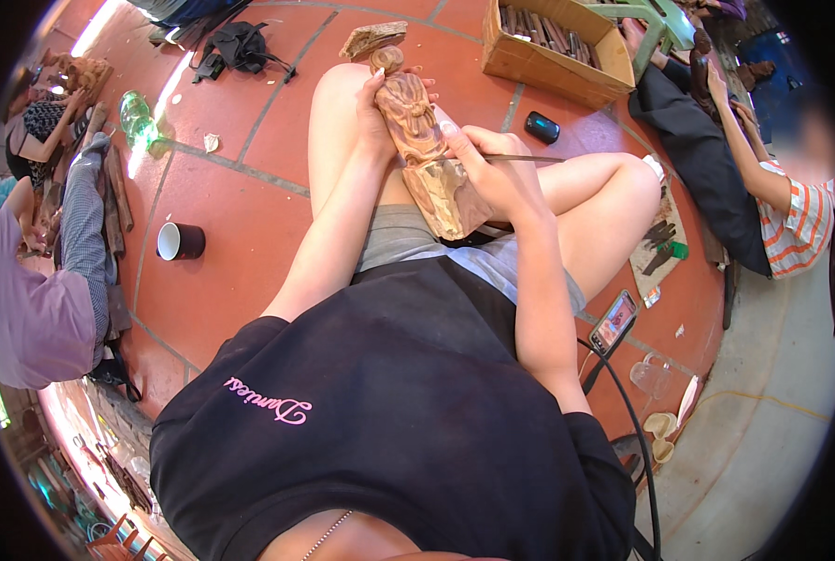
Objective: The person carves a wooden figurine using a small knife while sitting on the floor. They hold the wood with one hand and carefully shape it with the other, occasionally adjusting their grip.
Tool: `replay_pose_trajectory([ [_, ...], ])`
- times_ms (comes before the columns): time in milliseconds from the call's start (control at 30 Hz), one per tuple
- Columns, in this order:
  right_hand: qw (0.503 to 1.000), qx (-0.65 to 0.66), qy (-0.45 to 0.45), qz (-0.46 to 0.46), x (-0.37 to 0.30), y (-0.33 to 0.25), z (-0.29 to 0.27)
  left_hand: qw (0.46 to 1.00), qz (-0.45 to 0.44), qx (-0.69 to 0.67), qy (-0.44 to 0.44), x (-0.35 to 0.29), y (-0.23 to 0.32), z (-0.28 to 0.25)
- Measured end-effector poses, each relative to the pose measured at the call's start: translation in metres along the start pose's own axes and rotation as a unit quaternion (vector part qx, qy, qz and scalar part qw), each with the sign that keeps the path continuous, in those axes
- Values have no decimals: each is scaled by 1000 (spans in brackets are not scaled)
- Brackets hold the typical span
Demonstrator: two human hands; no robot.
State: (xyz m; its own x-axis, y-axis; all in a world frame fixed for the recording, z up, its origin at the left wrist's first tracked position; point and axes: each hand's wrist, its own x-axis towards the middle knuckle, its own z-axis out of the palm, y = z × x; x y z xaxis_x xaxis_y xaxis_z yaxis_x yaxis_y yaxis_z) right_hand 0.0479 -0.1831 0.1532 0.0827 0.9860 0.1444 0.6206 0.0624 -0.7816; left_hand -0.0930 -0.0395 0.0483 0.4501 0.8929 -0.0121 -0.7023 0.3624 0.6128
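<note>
A carved wooden figurine point(408, 117) with reddish-brown grain leans over my lap, its rounded head away from me and its uncarved block base point(447, 201) near my body. My left hand point(373, 117) is closed around its upper part, with fingertips showing on the far side. On the figurine's right side, my right hand point(494, 166) is closed, the thumb pressed along the wood. A thin dark rod-like tool point(539, 159) sticks out of this hand to the right; its working end is hidden. A rough wood piece point(372, 37) shows just beyond the figurine's head.
On the red tiled floor are a dark cup point(182, 241), a green plastic bottle point(137, 120), a black case point(542, 127) and a phone point(613, 321). A cardboard box point(557, 70) of carving tools stands beyond my right knee. People sit on both sides.
</note>
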Motion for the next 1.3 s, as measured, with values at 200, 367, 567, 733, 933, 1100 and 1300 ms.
replay_pose_trajectory([
  [200, 1000, 12, 14, 25, -1, 2, 4, 1000, 2, -2, 4, 0, -1, 1],
  [367, 999, -39, -15, 19, 1, 2, -1, 1000, 3, -3, -9, 0, -1, 0],
  [567, 1000, 18, -18, 15, -2, 3, -2, 1000, -4, -31, 1, 0, -1, 0],
  [733, 998, 45, -6, 40, -3, 7, 0, 999, 0, -30, 10, -1, -1, 2],
  [933, 1000, -12, -7, 26, -1, 8, -1, 999, 2, -31, 6, 0, -2, 0],
  [1100, 999, 26, -15, 14, -3, 5, -3, 1000, 3, -28, 8, 0, -2, 0],
  [1300, 995, 80, 28, 54, -2, 12, 4, 1000, -3, -23, 20, -2, 0, 4],
])
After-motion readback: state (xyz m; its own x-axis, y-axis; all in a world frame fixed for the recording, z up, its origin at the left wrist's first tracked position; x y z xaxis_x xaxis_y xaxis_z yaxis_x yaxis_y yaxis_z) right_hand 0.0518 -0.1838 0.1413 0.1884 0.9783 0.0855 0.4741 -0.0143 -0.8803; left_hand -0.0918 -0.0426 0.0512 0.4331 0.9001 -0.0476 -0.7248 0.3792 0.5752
